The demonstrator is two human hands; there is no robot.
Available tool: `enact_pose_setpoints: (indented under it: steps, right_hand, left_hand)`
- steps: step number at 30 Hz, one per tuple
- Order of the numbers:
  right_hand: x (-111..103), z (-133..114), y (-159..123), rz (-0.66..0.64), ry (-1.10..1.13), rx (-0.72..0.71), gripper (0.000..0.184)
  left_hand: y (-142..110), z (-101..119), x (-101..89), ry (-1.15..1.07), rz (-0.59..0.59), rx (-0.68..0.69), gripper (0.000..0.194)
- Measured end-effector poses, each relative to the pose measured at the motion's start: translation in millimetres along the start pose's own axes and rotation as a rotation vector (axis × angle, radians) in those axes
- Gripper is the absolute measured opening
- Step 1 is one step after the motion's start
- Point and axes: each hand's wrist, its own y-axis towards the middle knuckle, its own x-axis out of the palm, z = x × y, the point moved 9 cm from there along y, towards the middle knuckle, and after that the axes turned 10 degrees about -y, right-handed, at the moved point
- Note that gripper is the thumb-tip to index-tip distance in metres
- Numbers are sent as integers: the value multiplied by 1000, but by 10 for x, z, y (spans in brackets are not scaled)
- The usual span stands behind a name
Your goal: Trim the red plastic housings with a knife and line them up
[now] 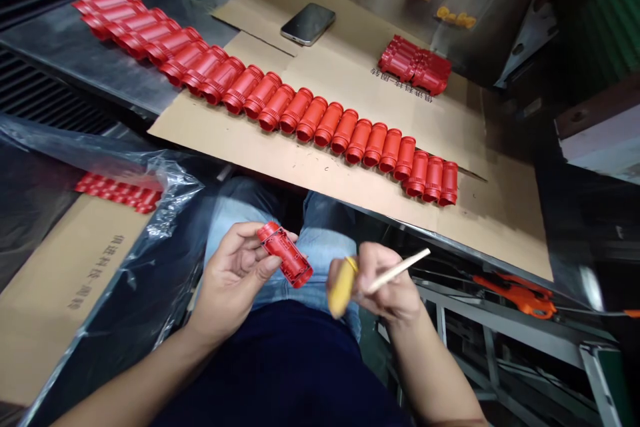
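Observation:
My left hand [240, 273] is closed around a red plastic tube-like part [285, 253], held tilted above my lap. Its upper face shows cutouts and raised edges. Close by on the right, my right hand [380, 280] grips a thin pale stick [400, 269] whose one end sticks out to the upper right; the other end is hidden by the fingers. At those fingertips is a blurred yellow piece [343, 290] that looks like a finger cot. The right hand and the red part are apart.
A long row of red tubular parts [295, 110] crosses the cardboard-covered table [310, 167]. Behind it lie a phone [308, 23] and a darker red block of parts [415, 65]. At left, a carton [75, 267] with plastic film holds more red pieces [120, 191].

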Motion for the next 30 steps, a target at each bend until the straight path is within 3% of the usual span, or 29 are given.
enact_pose_setpoints:
  steps: [2,3,5,7,10,12,14,16,19,21,26,28,30]
  right_hand:
    - [88,-147,20,-143,-1,-42,48]
    - [73,-175,44,-139,-63,-24,42]
    - [-116,-120,106,59,-276,118,27]
    - [-257,-7,126,242,-367,287,27]
    - [-103,288,149,191,-237,516,41]
    - [-1,434,133,174,-151,604,46]
    - [38,496,108,205,-110,627,49]
    - [27,448,108,251,-166,565,45]
    - [-47,109,140,363,-487,300,29]
    - [-29,-116,128,401,-635,145,23]
    - [55,-297,43,328,-549,17,16]
    - [92,-392,22,298,-642,-79,9]
    - [169,-454,31,231,-752,-178,14]
  left_hand:
    - [14,11,3,-14,6,-17,37]
    - [24,10,27,-38,-8,-41,40]
    - [40,-26,121,-124,-70,-148,46]
    - [26,-106,225,-217,-133,-314,42]
    - [-19,-196,243,-250,-129,-486,29]
    - [-31,-201,189,-245,-101,-490,40]
    - [-23,-155,144,-220,-105,-410,60]
    - [4,-72,97,-112,-100,-264,63]
    - [45,61,12,89,-1,-33,48]
    - [61,90,-17,138,65,40,41]
    - [86,16,-46,59,111,-15,36]
    - [87,-30,-46,-46,97,-81,34]
    - [84,-78,-37,-149,76,-157,31]
